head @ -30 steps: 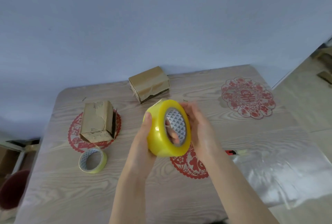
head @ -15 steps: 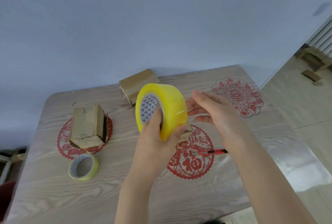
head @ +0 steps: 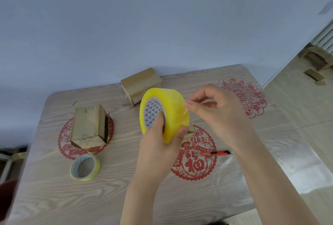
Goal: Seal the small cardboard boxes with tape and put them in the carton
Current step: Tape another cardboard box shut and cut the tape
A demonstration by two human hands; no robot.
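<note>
- Fingertips [head: 189, 104] of the right hand [head: 216, 113] pinch the free edge on the wide yellow translucent tape roll [head: 173, 114], centre frame.
- The left hand [head: 158, 145] clasps the roll, thumb in its core.
- Risk: peeled askew, the thin edge may split or re-stick.
- Small brown cardboard boxes sit on the wood-grain table [head: 54, 197], one at left [head: 89, 125], one upper centre [head: 141, 84]; the carton is out of sight.
- A red utility knife [head: 214, 153] lies lower right of the roll.

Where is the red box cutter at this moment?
In the head view the box cutter lies flat on the table, right of centre, at the right edge of the middle red paper-cut, just nearer the person than the right hand.
</note>
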